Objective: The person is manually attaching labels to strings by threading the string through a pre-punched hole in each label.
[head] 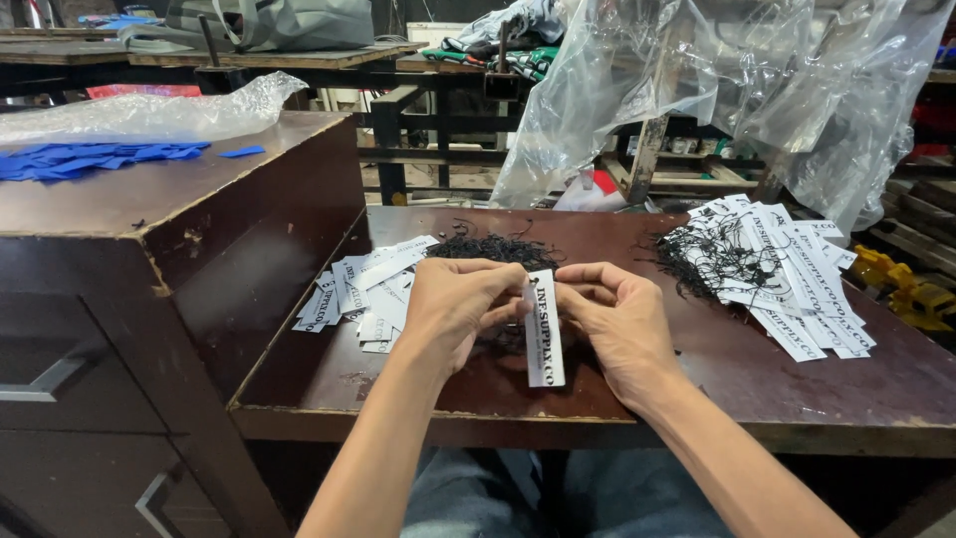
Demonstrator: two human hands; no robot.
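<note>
My left hand (456, 304) and my right hand (614, 317) meet over the brown wooden table (876, 384), both pinching the top of one white printed paper tag (545, 334) that hangs down between them. A heap of thin black strings (495, 249) lies just behind my hands. To the left of my left hand is a loose pile of white tags (360, 289) without strings. At the right of the table lies a larger pile of tags with black strings attached (772, 269).
A dark cabinet (149, 239) stands higher at the left, with blue pieces (90, 159) and a clear plastic bag (149, 115) on top. Big clear plastic sheeting (717, 80) hangs behind the table. Wooden benches and fabric fill the background.
</note>
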